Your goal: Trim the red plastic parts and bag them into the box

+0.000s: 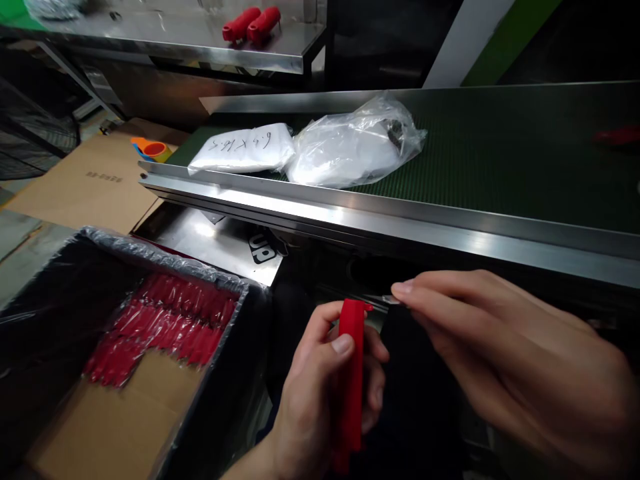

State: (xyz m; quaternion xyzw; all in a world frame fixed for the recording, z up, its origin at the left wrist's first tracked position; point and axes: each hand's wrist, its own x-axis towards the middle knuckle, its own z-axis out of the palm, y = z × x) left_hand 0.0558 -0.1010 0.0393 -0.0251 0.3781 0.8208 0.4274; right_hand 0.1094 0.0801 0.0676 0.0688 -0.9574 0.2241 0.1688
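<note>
My left hand (320,373) is wrapped round a long red plastic part (352,373), held upright with a small nub sticking out at its top right. To the right of that part, my right hand (500,353) pinches a small thin blade-like piece (390,300) between thumb and forefinger; its tip points left toward the top of the red part, and the two stand apart. What the piece is exactly, I cannot make out. The far side of the red part is hidden behind my left fingers.
A conveyor belt (465,160) with a metal rail (380,212) crosses ahead, bearing a white packet (240,148) and a clear plastic bag (350,150). At left, a lined crate (245,293) holds wrapped red parts (170,320). Red cylindrical pieces (253,25) lie on a metal table (185,43).
</note>
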